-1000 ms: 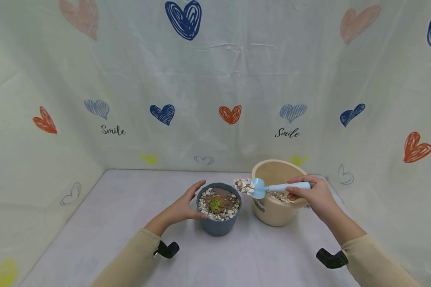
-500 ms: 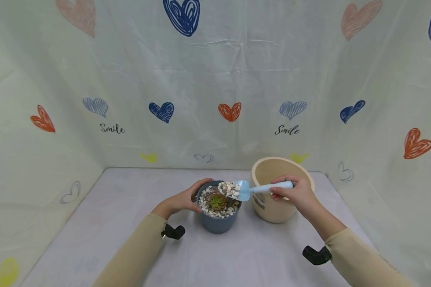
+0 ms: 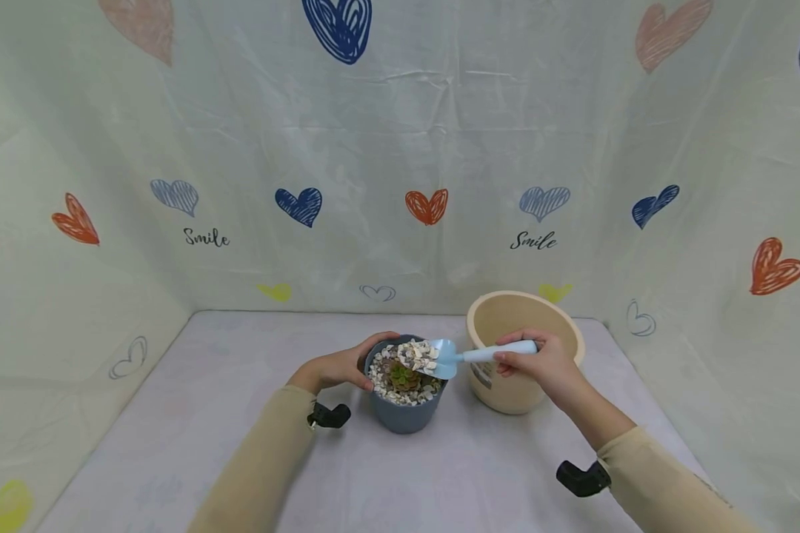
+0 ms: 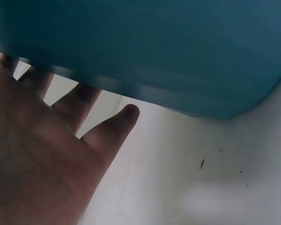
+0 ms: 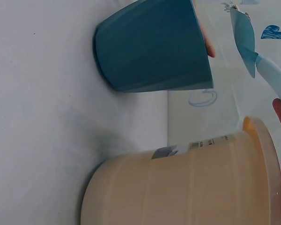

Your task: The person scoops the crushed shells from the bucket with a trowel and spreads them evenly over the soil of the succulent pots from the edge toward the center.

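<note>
A grey-blue flowerpot stands upright on the table, holding a small green succulent ringed by pale stone chips. My left hand grips the pot's left side, thumb on the near side and fingers reaching round the far side. In the left wrist view the pot's wall hides part of those fingers. My right hand holds a light blue hand trowel by its handle. The trowel's blade, loaded with stone chips, is above the right part of the pot and overlaps the succulent's edge.
A beige plastic bucket, with a label on its side, stands right of the pot, below my right hand. The pale table meets a curtain printed with hearts behind and at both sides.
My right hand has carried the loaded trowel leftward from over the bucket to above the pot. My left hand has closed in round the pot's left side.
</note>
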### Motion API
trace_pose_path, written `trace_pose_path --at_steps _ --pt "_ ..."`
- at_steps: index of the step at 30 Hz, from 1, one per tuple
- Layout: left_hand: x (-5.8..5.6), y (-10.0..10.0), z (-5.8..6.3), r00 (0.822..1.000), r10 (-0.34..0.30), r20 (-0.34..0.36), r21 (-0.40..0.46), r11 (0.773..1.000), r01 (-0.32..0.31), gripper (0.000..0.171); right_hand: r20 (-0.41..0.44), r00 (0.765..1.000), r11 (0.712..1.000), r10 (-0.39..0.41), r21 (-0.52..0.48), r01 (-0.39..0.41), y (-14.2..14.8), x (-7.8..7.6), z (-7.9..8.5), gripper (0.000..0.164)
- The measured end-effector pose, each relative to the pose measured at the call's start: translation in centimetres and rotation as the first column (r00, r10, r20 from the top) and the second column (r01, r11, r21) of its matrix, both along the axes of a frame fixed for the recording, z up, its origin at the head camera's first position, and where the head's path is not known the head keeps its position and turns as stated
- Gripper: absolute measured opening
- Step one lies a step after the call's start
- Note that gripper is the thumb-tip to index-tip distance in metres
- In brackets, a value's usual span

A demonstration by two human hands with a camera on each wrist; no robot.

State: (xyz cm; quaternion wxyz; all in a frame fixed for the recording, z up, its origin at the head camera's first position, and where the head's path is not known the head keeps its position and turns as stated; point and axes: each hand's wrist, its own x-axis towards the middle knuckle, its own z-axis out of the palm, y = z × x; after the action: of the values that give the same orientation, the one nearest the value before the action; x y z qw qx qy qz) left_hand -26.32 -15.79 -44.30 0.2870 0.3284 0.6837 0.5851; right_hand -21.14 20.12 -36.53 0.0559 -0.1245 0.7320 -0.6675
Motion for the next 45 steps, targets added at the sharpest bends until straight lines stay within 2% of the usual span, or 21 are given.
trace_pose_path --at_steps 5,11,19,24,31,34,38,41,45 --pt "0.9 0.1 0.0 0.999 0.048 0.025 0.008 0.999 -0.048 0.099 -0.007 1.000 1.000 0.012 0.014 -0.012 -0.3 0.0 0.0 0.032" --pt "2.1 0.2 -0.1 0.995 0.098 0.008 0.026 0.995 -0.099 0.097 -0.010 0.999 0.998 0.033 0.054 -0.033 -0.9 -0.2 0.1 0.037" --pt "3.5 0.6 -0.5 0.980 0.197 0.023 0.041 0.979 -0.197 0.093 0.007 0.999 0.991 0.052 0.126 -0.052 -1.6 -0.4 0.3 0.036" --pt "4.5 1.1 -0.8 0.958 0.284 0.043 0.034 0.958 -0.285 0.093 0.020 0.997 0.986 0.068 0.148 -0.071 -1.9 -0.6 0.3 0.037" --pt "5.9 1.7 -0.9 0.930 0.367 0.003 0.031 0.930 -0.367 0.093 0.023 0.997 0.982 0.080 0.170 -0.083 -2.5 -0.7 0.4 0.036" --pt "6.8 2.0 -0.2 0.914 0.404 0.025 0.015 0.914 -0.405 0.095 0.024 0.996 0.978 0.091 0.184 -0.094 -2.8 -0.6 0.5 0.035" --pt "7.5 2.2 0.1 0.894 0.446 0.049 0.011 0.894 -0.447 0.097 0.030 0.994 0.975 0.107 0.192 -0.111 -3.3 -0.5 0.6 0.034" --pt "7.6 2.4 -0.5 0.878 0.477 0.046 0.024 0.878 -0.478 0.095 0.026 0.992 0.970 0.120 0.208 -0.123 -3.5 -0.6 0.6 0.033" --pt "8.2 2.6 -0.7 0.852 0.521 0.047 0.012 0.853 -0.522 0.094 0.019 0.990 0.962 0.138 0.235 -0.138 -3.8 -0.7 0.5 0.031"
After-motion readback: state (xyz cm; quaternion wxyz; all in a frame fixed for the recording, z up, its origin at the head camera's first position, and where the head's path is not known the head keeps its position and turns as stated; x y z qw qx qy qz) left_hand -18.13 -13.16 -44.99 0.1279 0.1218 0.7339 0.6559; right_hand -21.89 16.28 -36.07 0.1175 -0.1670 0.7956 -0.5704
